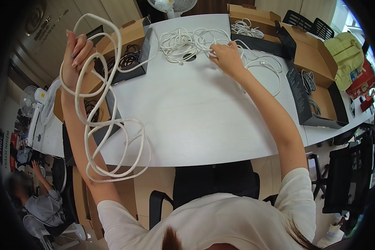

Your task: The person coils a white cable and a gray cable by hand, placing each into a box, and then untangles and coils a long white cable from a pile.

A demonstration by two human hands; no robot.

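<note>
My left hand (80, 53) is raised at the upper left, its fingers closed around a white cable (99, 124). Large loose loops of that cable hang down past my forearm to the table's near left edge. Across the far side of the table, my right hand (228, 58) pinches white cable strands, though its fingertips are partly hidden. Just left of it lies a tangled heap of white cable (177, 43). More loose white cable loops (275, 68) spread to the right of that hand. One strand runs from the heap toward the loops at my left.
Open boxes line the white table (187, 112): a left box (131, 75) with dark cables, a back box (262, 46) with white cable, and a right box (329, 116) with grey coils. A black chair (214, 179) stands before me. Another person (43, 208) sits at lower left.
</note>
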